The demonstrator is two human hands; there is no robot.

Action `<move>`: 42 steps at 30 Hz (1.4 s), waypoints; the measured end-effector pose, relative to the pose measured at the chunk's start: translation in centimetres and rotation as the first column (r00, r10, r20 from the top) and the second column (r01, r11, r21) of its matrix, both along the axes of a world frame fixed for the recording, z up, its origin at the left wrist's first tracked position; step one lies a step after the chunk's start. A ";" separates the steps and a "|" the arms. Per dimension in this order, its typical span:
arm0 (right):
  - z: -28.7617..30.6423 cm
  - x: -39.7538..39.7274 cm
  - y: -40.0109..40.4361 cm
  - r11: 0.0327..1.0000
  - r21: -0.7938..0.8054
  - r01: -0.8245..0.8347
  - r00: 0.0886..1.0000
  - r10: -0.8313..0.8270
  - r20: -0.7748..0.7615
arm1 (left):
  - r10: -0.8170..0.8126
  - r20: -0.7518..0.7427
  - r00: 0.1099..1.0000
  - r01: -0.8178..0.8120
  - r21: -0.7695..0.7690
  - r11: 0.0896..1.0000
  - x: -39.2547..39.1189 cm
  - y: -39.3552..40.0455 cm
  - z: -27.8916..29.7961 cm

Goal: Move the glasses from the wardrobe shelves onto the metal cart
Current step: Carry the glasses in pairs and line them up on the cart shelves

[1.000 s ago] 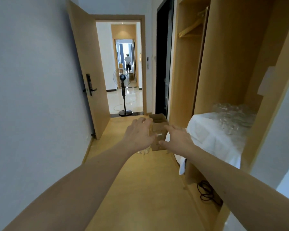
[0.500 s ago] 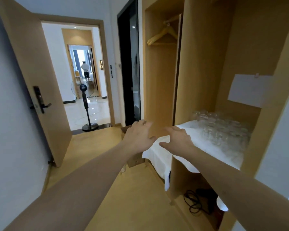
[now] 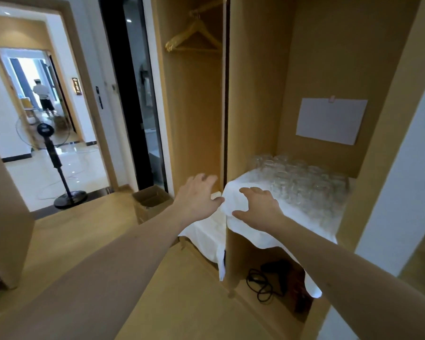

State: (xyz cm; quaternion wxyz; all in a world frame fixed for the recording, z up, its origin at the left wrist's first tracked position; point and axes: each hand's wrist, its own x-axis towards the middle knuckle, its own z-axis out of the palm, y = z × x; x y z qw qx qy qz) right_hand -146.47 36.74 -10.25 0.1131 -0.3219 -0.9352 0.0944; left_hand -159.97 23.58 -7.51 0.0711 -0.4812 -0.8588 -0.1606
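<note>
Clear, rounded glasses [image 3: 302,185] clustered on white draped cloth [image 3: 245,192] over pale wooden wardrobe shelf [image 3: 351,182], at two o'clock from the hands. Left hand [image 3: 196,196] and right hand [image 3: 258,207] spread wide, holding nothing.

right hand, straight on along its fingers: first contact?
Likely the near row of glasses on the white cloth. The right hand looks spread above the cloth, so height over it is unclear.
</note>
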 end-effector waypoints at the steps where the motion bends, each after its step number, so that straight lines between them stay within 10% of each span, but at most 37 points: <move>1: -0.2 -0.3 0.9 1.000 -0.005 0.016 1.000 -0.016 0.000 | -0.020 0.003 1.000 0.020 -0.003 1.000 -0.3 1.0 -0.1; 42: -2.5 -10.3 42.5 0.822 -0.178 0.540 0.837 -0.547 0.014 | -0.554 0.103 0.826 0.563 -0.151 0.812 -18.4 53.3 -2.9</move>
